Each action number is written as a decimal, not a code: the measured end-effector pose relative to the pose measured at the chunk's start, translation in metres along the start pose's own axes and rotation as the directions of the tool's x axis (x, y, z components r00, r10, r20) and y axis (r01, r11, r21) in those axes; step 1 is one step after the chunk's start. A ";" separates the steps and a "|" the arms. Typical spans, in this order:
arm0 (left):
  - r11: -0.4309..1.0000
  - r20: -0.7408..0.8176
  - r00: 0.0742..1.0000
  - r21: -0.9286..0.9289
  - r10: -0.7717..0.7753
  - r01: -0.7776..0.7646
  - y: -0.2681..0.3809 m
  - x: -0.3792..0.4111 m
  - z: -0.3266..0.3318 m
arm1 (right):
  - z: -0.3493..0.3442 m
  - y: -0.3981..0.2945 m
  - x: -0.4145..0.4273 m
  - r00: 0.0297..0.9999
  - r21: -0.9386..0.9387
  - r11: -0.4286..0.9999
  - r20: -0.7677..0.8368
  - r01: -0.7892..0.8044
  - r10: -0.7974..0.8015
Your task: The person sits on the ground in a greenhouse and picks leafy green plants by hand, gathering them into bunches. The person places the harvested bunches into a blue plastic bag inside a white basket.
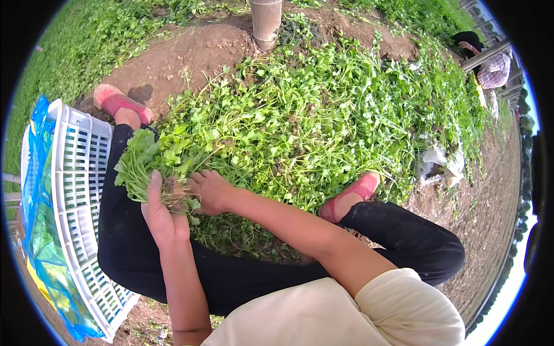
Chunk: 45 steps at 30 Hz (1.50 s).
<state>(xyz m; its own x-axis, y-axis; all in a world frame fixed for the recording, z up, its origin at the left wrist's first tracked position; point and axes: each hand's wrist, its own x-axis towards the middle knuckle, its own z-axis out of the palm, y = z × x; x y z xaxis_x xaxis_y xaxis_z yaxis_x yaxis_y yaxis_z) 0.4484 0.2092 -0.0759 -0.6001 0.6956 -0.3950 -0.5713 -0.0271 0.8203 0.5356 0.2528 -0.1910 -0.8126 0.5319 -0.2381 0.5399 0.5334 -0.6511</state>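
A bunch of leafy green plants with celery-like leaves point(140, 158) is gripped in my left hand point(164, 218), above my left thigh. Its pale, soil-flecked roots point(175, 190) point to the right, towards my other hand. Close beside those roots is my right hand point(212, 191), with its fingers bent over the greenery. Leaves partly cover its fingertips, so I cannot tell whether it holds a stem. Ahead of me and between my feet spreads a thick heap of the same kind of cut or pulled plants point(298, 116).
At my left stands a white slatted plastic crate point(82, 186) with a blue plastic liner point(37, 207). A thick post point(265, 24) rises from the soil ahead. White plastic scraps point(441, 164) lie at the right. Another person point(493, 71) crouches at the far right, by a slanting pole.
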 end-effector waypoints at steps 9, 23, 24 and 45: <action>0.995 -0.056 0.996 -0.068 0.074 -0.078 0.025 -0.002 -0.005 | -0.075 0.004 -0.096 0.880 0.234 0.969 0.441 0.077 -0.176; 1.000 -0.056 0.998 0.014 0.003 -0.002 0.009 0.004 -0.010 | -0.188 0.084 0.022 0.827 0.636 0.769 -0.462 0.057 0.321; 0.999 -0.078 0.997 0.018 -0.027 0.029 0.010 0.005 -0.015 | -0.215 0.058 0.014 0.851 0.698 0.712 -0.419 0.079 0.317; 0.951 0.158 0.940 0.119 -0.303 0.286 -0.015 0.006 -0.015 | -0.180 0.189 -0.119 0.589 0.594 0.618 -0.278 -0.516 0.759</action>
<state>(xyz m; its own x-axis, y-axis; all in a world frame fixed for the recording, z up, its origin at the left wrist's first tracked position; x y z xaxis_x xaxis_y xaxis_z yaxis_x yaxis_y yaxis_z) 0.4448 0.2030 -0.0967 -0.3024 0.7754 -0.5544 -0.6482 0.2591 0.7160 0.7738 0.4081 -0.1560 -0.0078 0.9009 -0.4339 0.6222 -0.3353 -0.7074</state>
